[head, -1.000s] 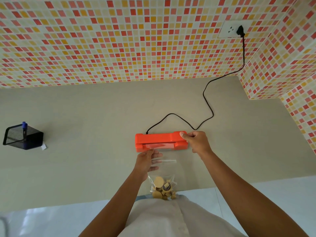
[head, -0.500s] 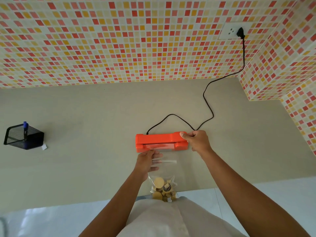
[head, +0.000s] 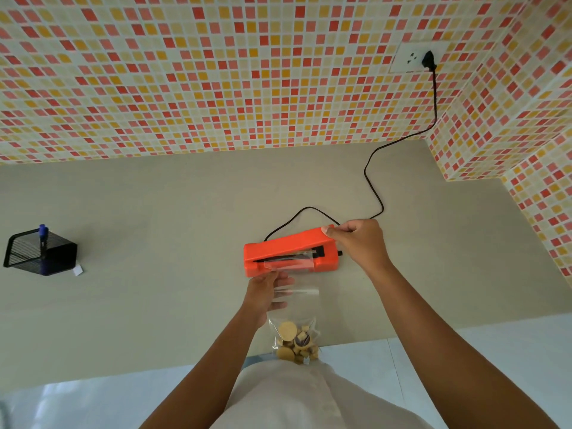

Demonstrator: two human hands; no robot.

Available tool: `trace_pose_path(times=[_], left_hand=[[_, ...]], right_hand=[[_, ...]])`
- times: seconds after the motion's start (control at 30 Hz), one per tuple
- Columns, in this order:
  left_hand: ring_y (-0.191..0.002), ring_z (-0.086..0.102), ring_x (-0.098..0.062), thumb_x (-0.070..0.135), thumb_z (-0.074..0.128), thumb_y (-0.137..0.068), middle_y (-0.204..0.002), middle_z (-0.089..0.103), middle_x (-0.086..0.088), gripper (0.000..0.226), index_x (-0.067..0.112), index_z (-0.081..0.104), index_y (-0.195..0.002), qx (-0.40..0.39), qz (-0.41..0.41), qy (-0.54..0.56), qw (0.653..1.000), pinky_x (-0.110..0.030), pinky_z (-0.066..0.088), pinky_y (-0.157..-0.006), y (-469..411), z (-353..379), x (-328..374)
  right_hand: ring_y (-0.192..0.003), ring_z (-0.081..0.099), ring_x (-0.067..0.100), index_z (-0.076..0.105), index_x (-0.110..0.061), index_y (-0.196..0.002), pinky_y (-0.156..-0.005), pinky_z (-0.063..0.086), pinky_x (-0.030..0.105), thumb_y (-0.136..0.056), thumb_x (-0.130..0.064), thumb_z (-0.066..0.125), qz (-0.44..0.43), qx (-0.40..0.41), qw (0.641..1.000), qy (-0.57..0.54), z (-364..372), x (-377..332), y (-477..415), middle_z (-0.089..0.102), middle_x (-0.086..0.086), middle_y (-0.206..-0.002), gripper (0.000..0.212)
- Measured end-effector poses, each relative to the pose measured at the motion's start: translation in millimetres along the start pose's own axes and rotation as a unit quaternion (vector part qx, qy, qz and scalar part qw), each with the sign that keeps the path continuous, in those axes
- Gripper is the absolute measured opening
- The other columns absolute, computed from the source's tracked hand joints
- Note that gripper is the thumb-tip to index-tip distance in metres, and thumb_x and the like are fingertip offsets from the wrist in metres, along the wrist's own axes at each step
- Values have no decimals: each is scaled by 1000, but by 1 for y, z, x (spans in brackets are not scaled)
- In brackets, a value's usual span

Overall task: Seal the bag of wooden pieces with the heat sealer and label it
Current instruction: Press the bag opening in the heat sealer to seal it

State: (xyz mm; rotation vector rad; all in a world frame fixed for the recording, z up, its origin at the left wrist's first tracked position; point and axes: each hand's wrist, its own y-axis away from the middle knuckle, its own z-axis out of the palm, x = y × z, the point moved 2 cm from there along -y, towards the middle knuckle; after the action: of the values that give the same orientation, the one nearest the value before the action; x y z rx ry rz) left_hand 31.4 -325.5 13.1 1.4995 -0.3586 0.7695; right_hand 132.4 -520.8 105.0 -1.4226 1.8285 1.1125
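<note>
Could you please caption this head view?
The right hand holds the heat sealer open; left hand steadies the bag inside.

One heat sealer (head: 288,246), one bag (head: 298,308), one black cord (head: 366,174), one wall socket (head: 408,57), one mesh holder (head: 58,258), one pen (head: 42,231)

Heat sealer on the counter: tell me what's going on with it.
A person's right hand grips the lid of the heat sealer at its right end, where it stands raised. The left hand holds the clear bag just below its mouth, which lies in the open sealer. The wooden pieces sit at the bag's bottom, near the counter edge.
</note>
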Motion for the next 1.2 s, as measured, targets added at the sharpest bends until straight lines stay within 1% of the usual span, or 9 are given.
trace_pose_path(times=[0.13, 0.3, 0.5, 0.63, 0.7, 0.93, 1.07, 1.13, 1.2], left_hand=[[-88, 71, -23, 33, 42, -102, -101, 76, -2, 34, 12, 68, -101, 2, -8, 1, 1000, -35, 55, -70, 1, 1, 2], [-92, 71, -24, 32, 40, -103, -103, 76, -2, 35, 10, 67, -105, -1, -14, 0, 1000, -36, 55, -71, 2, 2, 1], [-94, 71, -25, 35, 40, -103, -101, 76, -1, 36, 12, 67, -102, -6, -6, -1, 1000, -36, 56, -73, 4, 1, 3], [-93, 71, -25, 37, 41, -102, -101, 76, -1, 37, 11, 67, -102, -8, -4, 0, 1000, -36, 56, -72, 2, 0, 2], [-92, 71, -25, 37, 41, -102, -100, 76, -1, 37, 12, 68, -101, -10, -2, 1, 1000, -36, 56, -72, 1, 0, 2], [-88, 72, -21, 35, 42, -101, -98, 77, 0, 34, 13, 68, -99, -11, -4, -3, 1000, -33, 54, -66, -1, 0, 1], [-88, 71, -21, 33, 41, -102, -99, 77, -1, 34, 14, 68, -97, -10, -7, -1, 1000, -33, 55, -68, 0, 0, 1], [-87, 71, -20, 34, 40, -102, -99, 77, 0, 35, 13, 69, -100, -12, -4, -3, 1000, -33, 55, -68, 0, 0, 1], [-87, 71, -21, 33, 40, -102, -99, 77, 0, 36, 11, 69, -104, -13, -3, -6, 1000, -34, 56, -69, 0, 0, 1]], right_hand=[[-66, 69, 6, 80, -12, -80, -64, 49, 18, -77, -33, 84, -58, -36, 998, -6, -3, -35, 15, 76, -2, -73, 22], [-55, 55, -4, 77, -14, -80, -55, 41, 9, -74, -34, 87, -116, -64, 991, -15, 11, -71, 32, 70, -7, -69, 23], [-52, 51, -3, 71, -15, -80, -52, 40, 10, -73, -41, 86, -139, -86, 986, -13, 33, -95, 37, 64, -6, -70, 31], [-57, 50, 2, 69, -14, -81, -54, 41, 13, -73, -45, 85, -164, -103, 981, 9, 49, -110, 39, 69, 5, -76, 35], [-58, 52, 3, 71, -14, -82, -55, 42, 15, -73, -45, 85, -173, -113, 978, 13, 57, -116, 40, 70, 5, -77, 36], [-56, 56, -6, 76, -14, -91, -53, 40, 5, -78, -41, 83, -196, -146, 969, 34, 80, -132, 48, 67, -9, -74, 31], [-61, 56, -5, 77, -18, -101, -59, 38, 10, -83, -40, 78, -212, -165, 962, 57, 88, -136, 55, 73, -7, -86, 29], [-62, 58, -5, 78, -18, -99, -62, 42, 11, -86, -36, 76, -213, -179, 960, 33, 85, -136, 56, 75, -6, -87, 23], [-69, 64, -2, 78, -15, -92, -67, 50, 17, -88, -30, 74, -194, -177, 965, -19, 76, -129, 53, 76, -4, -85, 15]])
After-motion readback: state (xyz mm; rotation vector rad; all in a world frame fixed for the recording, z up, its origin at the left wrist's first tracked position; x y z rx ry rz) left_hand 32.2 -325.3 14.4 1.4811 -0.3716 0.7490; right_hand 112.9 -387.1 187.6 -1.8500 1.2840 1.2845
